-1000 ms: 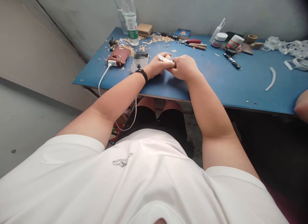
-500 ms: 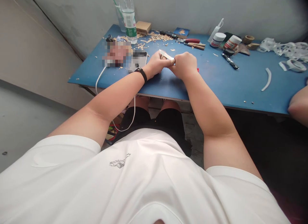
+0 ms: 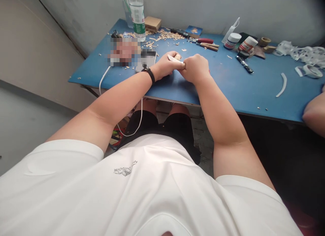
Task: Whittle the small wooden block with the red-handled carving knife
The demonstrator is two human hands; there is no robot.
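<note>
The left hand [image 3: 164,65] holds a small piece of wood [image 3: 178,56] over the blue table [image 3: 254,94], the right hand [image 3: 197,69] grips a knife [image 3: 175,60], and many wood chips [image 3: 167,35] lie behind, but I cannot tell how much is left.

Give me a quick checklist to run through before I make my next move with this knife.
1. Right hand closed around the knife: ok.
2. Left hand holding the wooden piece: ok.
3. Left thumb well away from the blade: not ok, it lies right beside it.
4. Cutting edge's direction: cannot tell, too small.
5. Water bottle standing upright: ok.
6. Bottle capped: cannot tell, its top is out of view.
</note>
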